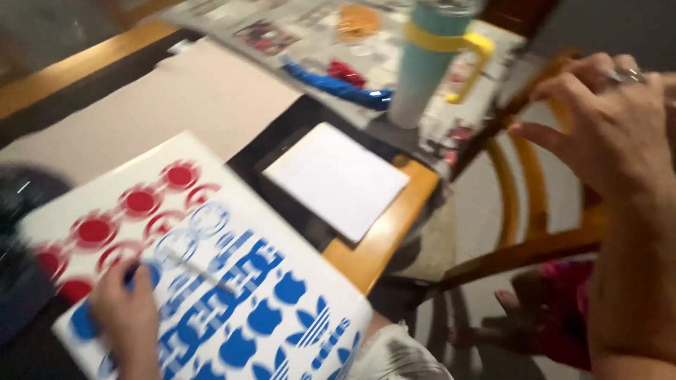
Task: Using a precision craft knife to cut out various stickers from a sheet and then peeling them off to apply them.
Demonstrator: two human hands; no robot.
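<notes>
My left hand (128, 318) rests on a white sheet (204, 267) printed with red round shapes and blue shapes, at the lower left. Its fingers pinch a thin pale stick-like tool (201, 273) that lies across the blue prints. My right hand (605, 134) is raised at the right, fingers spread, a ring on one finger, holding nothing. It hovers in front of a wooden chair (535, 225). The picture is motion-blurred.
A white pad (338, 179) lies on the dark wooden-edged table (384, 236). Behind stand a teal tumbler with a yellow handle (433, 60), a blue twisted object (338, 86), newspaper (296, 35) and a beige mat (176, 105). A red-pink cloth (556, 309) lies on the floor.
</notes>
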